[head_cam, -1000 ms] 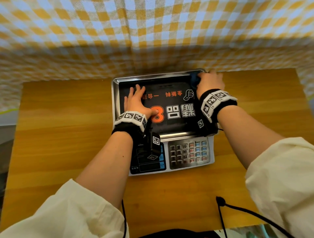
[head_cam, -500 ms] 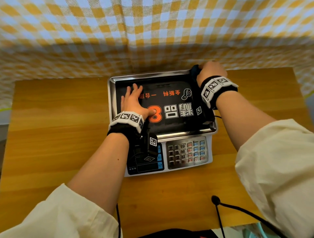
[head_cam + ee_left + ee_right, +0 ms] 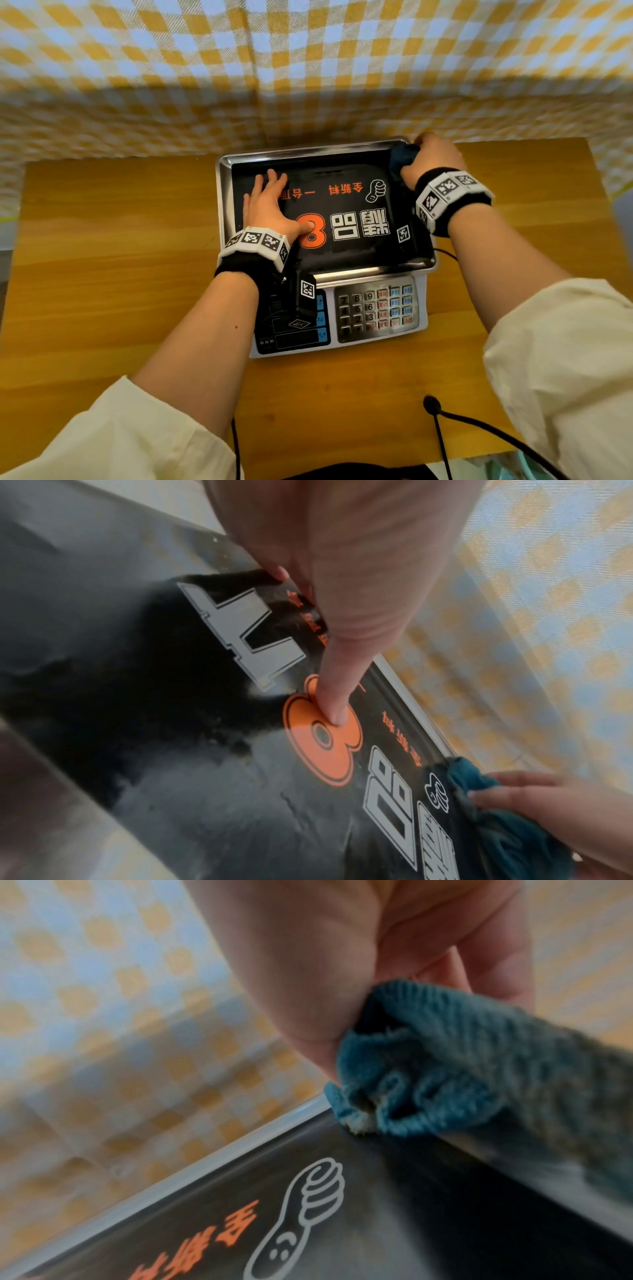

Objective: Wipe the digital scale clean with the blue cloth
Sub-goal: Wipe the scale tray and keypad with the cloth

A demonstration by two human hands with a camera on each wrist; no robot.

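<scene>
Nearest the wearer, the digital scale (image 3: 329, 246) sits on the wooden surface (image 3: 102, 274), its keypad (image 3: 376, 310) and display panel on the near side, partly under the left forearm.

Left hand (image 3: 270, 209): grip released, fingers straight and spread, flat on the black printed sheet lying in the steel weighing tray (image 3: 224, 205). The thumb (image 3: 337, 696) presses onto the orange "8". Likely purpose: pinning tray and scale so they do not slide under the wiping.

Beyond and to the right of that hand, the right hand (image 3: 433, 157) is clenched round the bunched blue cloth (image 3: 428, 1064). The cloth spills below the thumb and touches the tray's far right corner, where rim meets sheet. Bunching probably gives a firm edge for working into the corner.

The tray holds only the printed sheet; faint smears show on it near the left wrist.

Behind the scale hangs a yellow checked curtain (image 3: 308, 68).
</scene>
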